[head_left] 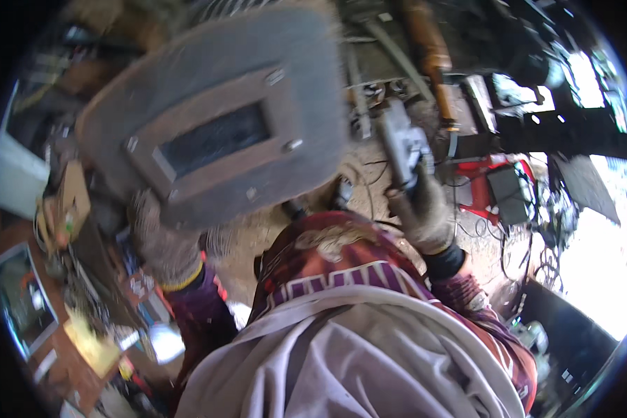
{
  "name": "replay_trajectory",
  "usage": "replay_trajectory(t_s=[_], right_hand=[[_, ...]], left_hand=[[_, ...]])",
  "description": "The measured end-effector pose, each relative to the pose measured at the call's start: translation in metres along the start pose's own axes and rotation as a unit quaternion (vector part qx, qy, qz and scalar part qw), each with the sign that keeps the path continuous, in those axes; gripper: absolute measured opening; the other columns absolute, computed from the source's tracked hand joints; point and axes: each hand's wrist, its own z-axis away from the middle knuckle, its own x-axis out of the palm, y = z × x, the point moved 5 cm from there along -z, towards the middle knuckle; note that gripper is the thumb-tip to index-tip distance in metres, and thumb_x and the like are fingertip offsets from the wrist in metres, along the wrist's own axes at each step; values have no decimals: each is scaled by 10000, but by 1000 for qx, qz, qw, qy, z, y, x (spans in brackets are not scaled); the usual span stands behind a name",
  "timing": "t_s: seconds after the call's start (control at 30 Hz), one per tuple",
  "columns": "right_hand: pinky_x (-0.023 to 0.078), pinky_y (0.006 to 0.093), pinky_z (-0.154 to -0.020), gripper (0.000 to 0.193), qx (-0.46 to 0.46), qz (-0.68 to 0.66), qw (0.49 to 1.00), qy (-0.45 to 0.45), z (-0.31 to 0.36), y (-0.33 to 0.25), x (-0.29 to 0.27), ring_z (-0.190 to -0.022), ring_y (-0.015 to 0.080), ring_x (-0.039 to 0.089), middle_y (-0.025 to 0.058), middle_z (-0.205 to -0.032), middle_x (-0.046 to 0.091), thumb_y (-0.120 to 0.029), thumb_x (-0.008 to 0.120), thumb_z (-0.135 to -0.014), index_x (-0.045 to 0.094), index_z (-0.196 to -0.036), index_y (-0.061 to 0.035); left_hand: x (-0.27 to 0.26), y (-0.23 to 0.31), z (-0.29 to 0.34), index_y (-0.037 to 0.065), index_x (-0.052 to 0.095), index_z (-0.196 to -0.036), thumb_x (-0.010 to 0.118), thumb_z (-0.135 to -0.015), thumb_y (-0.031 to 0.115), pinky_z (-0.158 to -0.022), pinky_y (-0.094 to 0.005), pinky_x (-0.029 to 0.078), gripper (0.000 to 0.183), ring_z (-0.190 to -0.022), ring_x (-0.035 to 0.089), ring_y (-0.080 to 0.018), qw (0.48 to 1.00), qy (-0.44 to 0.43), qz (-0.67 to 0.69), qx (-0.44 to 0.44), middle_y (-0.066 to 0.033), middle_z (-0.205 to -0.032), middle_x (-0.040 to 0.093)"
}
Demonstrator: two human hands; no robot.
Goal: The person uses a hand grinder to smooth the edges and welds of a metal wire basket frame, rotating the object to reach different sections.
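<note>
A large grey welding shield [306, 76] with a dark rectangular window [216, 139] fills the upper left. My left hand [164, 240], in a knitted work glove, is closed at the shield's lower edge; the shield hides some of its fingers. To the right, my right hand [426, 217] wears a similar glove. Its fingers are wrapped round the lower end of a grey metal tool [400, 143], which points away from me. Motion blur hides what kind of tool that is.
A red and grey machine [498, 188] stands on the floor at right, with loose cables [512, 254] around it. A tool with a wooden handle [425, 42] lies at the far side. Cluttered wooden surfaces [21, 240] line the left; a dark panel [564, 341] stands at lower right.
</note>
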Motion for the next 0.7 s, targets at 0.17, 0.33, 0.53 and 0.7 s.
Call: replay_trajectory(t_s=[0.17, 0.33, 0.53, 0.7], right_hand=[[519, 351, -664, 485, -39, 32, 998, -34, -4, -23, -2, -737, 192, 652, 124, -841, 654, -272, 721, -885, 527, -1235, 3], [565, 305, -620, 604, -25, -75, 987, 137, 30, 9, -55, -805, 184, 671, 111, -998, 668, 1, 763, -809, 408, -1297, -11], [526, 281, -694, 318, -68, -174, 947, 260, 40, -6, -194, -783, 112, 614, 32, -918, 632, -266, 640, -968, 550, -1152, -23], [496, 264, -650, 339, -143, -265, 841, 449, 36, 13, -291, -749, 103, 568, -6, -907, 608, -336, 582, -1010, 592, -1244, -90]], left_hand=[[-2, -18, 16, -41, 598, -1197, 778, -825, 464, -981, -493, 509, 652, -1100, 635, -406, 999, 25, -28, -15, -228, -1200, 644], [30, -30, -1, -19, 510, -1337, 706, -902, 411, -1025, -518, 473, 642, -1219, 562, -394, 884, 45, 407, -227, -246, -1350, 537], [43, 3, -19, 26, 430, -1434, 607, -967, 344, -1031, -484, 472, 592, -1253, 525, -336, 603, 5, 672, -430, -205, -1397, 487], [64, 4, 1, 13, 452, -1417, 591, -966, 352, -989, -464, 512, 581, -1182, 577, -313, 520, 10, 711, -474, -184, -1348, 543]])
